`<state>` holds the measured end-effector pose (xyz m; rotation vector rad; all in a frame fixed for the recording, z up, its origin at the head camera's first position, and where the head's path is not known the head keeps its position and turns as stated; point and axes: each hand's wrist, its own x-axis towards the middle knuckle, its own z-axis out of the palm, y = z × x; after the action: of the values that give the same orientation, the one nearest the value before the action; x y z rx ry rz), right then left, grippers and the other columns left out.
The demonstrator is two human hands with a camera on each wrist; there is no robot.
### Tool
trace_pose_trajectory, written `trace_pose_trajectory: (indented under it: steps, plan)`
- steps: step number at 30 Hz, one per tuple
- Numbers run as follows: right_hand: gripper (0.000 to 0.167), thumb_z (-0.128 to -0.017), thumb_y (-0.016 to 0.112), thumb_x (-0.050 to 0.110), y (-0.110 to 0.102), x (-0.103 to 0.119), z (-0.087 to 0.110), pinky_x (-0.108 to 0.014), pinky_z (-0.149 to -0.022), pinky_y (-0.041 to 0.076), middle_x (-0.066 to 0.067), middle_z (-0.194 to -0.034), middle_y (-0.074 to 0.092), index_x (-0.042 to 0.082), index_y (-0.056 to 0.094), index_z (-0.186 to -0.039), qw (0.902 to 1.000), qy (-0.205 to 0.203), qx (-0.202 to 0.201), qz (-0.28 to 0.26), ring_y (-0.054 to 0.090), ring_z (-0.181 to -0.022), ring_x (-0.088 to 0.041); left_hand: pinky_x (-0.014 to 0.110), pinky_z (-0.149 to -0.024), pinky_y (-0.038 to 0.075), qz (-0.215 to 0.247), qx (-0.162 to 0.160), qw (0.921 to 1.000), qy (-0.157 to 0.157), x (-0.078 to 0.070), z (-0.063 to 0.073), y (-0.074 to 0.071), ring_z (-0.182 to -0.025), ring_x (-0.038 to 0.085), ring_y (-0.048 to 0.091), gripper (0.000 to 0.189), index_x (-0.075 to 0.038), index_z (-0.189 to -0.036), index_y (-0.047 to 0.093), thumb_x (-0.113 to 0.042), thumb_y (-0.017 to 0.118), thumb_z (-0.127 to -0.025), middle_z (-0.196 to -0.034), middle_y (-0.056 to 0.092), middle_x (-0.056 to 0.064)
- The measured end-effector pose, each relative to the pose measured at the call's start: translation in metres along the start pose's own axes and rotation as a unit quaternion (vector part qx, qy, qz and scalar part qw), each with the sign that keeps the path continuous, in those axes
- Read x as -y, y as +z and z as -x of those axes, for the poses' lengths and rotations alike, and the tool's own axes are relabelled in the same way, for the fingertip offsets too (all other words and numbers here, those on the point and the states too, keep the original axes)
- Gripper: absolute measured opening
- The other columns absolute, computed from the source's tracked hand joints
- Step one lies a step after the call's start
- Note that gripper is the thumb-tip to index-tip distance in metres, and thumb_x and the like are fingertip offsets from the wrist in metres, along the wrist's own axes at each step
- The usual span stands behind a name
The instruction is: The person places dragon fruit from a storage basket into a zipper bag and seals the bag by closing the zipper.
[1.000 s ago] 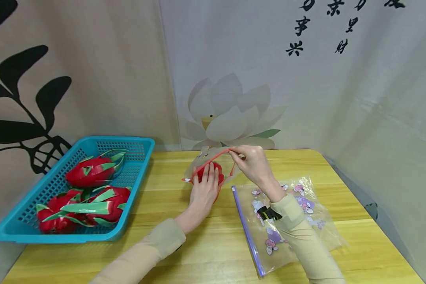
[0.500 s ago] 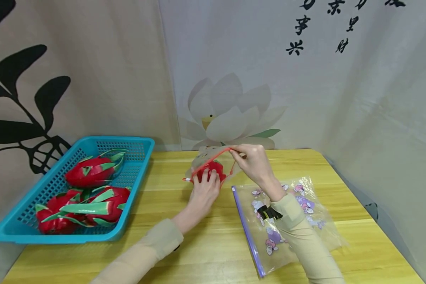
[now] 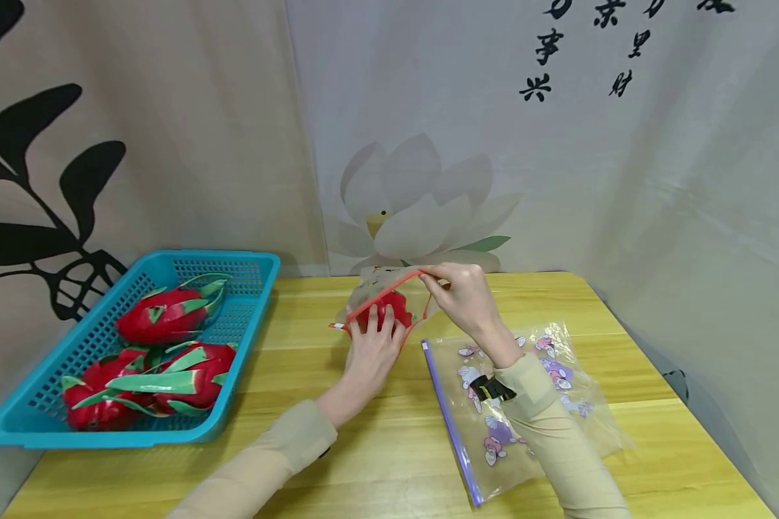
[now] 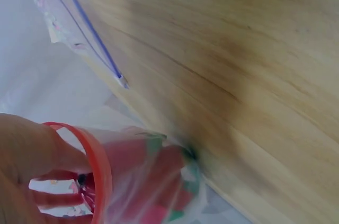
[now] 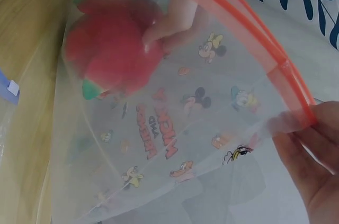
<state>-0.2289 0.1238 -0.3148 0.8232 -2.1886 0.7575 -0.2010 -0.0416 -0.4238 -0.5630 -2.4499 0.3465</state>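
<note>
A clear zip bag (image 3: 368, 290) with a red zip edge and cartoon mouse prints stands with its mouth towards me. Inside lies a red dragon fruit (image 3: 400, 305) with green scale tips; the right wrist view shows the same dragon fruit (image 5: 111, 49) through the plastic. My left hand (image 3: 371, 360) reaches into the mouth, its spread fingers touching the near end of the fruit. My right hand (image 3: 462, 294) pinches the red edge at the upper right and holds the mouth apart. In the left wrist view, the fingertips of my left hand (image 4: 32, 166) are partly hidden behind the red edge.
A blue mesh basket (image 3: 236, 313) at the left bears several dragon fruits (image 3: 169, 317). Under my right forearm a second clear bag (image 3: 469, 436) with a purple zip lies flat on the wooden table (image 3: 337, 468). A printed curtain (image 3: 234, 144) hangs behind the table.
My left hand has drawn back slightly towards me, its fingers now at the fruit's near end instead of over it. More of the fruit shows. My right hand has stayed in place.
</note>
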Motion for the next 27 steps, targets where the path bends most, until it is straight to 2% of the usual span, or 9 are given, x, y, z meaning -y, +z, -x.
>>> trace_pose_trajectory:
  steps: [2, 6, 10, 13, 17, 23, 27]
  plan:
    - [0.010, -0.084, 0.067, 0.002, 0.000, 0.000, 0.000, -0.029, -0.060, 0.058, -0.014, -0.081, 0.074, -0.001, 0.076, -0.088, 1.0000, 0.000, -0.001, 0.001, 0.071, -0.067, -0.021, 0.069, -0.094, 0.040, -0.007, -0.004, 1.0000, -0.003, -0.001, 0.000, 0.001, -0.118, 0.034, 0.053, 0.035, -0.013, -0.114, 0.057, -0.018, 0.071, -0.082, -0.128, 0.056, 0.010]
    - [0.010, -0.084, 0.067, 0.001, -0.001, 0.000, 0.001, -0.028, -0.059, 0.058, -0.014, -0.081, 0.074, -0.001, 0.076, -0.088, 1.0000, -0.001, -0.002, 0.004, 0.071, -0.065, -0.021, 0.064, -0.088, 0.045, -0.026, -0.007, 0.9996, -0.004, -0.003, -0.002, 0.003, -0.114, 0.036, 0.054, 0.040, -0.014, -0.119, 0.060, -0.021, 0.072, -0.082, -0.127, 0.054, 0.008]
    - [0.010, -0.084, 0.067, 0.001, -0.001, -0.001, 0.002, -0.028, -0.059, 0.058, -0.014, -0.081, 0.074, -0.001, 0.075, -0.090, 1.0000, 0.001, -0.003, 0.002, 0.071, -0.066, -0.021, 0.066, -0.087, 0.045, -0.036, 0.012, 0.9993, 0.001, -0.003, -0.004, 0.004, -0.120, 0.037, 0.051, 0.045, -0.019, -0.123, 0.061, -0.024, 0.074, -0.080, -0.130, 0.052, 0.005]
    - [0.011, -0.084, 0.067, 0.001, -0.001, -0.002, 0.002, -0.027, -0.059, 0.058, -0.014, -0.082, 0.074, -0.001, 0.075, -0.090, 1.0000, 0.004, -0.004, 0.002, 0.071, -0.067, -0.022, 0.071, -0.090, 0.040, -0.032, 0.027, 0.9991, 0.003, -0.002, -0.005, 0.004, -0.124, 0.037, 0.050, 0.045, -0.023, -0.123, 0.062, -0.023, 0.074, -0.079, -0.132, 0.052, 0.005]
    - [0.010, -0.084, 0.067, 0.001, 0.000, -0.004, 0.004, -0.028, -0.060, 0.058, -0.014, -0.084, 0.075, 0.000, 0.076, -0.090, 1.0000, 0.009, -0.001, 0.000, 0.072, -0.070, -0.022, 0.072, -0.092, 0.038, -0.020, 0.039, 0.9990, -0.001, 0.000, -0.005, 0.006, -0.125, 0.039, 0.048, 0.048, -0.025, -0.124, 0.061, -0.024, 0.075, -0.078, -0.132, 0.053, 0.007]
    - [0.010, -0.084, 0.067, 0.001, 0.001, -0.006, 0.007, -0.029, -0.060, 0.059, -0.014, -0.085, 0.075, -0.001, 0.075, -0.089, 0.9998, 0.019, 0.001, -0.009, 0.072, -0.072, -0.022, 0.064, -0.085, 0.046, -0.001, 0.019, 0.9998, -0.011, 0.003, -0.004, 0.012, -0.118, 0.037, 0.052, 0.045, -0.018, -0.117, 0.059, -0.022, 0.077, -0.076, -0.124, 0.058, 0.010]
    - [0.010, -0.084, 0.068, 0.002, 0.002, -0.006, 0.008, -0.030, -0.060, 0.059, -0.014, -0.084, 0.075, -0.001, 0.075, -0.089, 0.9998, 0.021, 0.004, -0.003, 0.072, -0.071, -0.022, 0.062, -0.084, 0.046, -0.003, 0.007, 0.9998, -0.021, 0.006, -0.004, 0.014, -0.114, 0.035, 0.053, 0.042, -0.015, -0.110, 0.058, -0.022, 0.078, -0.074, -0.113, 0.061, 0.009]
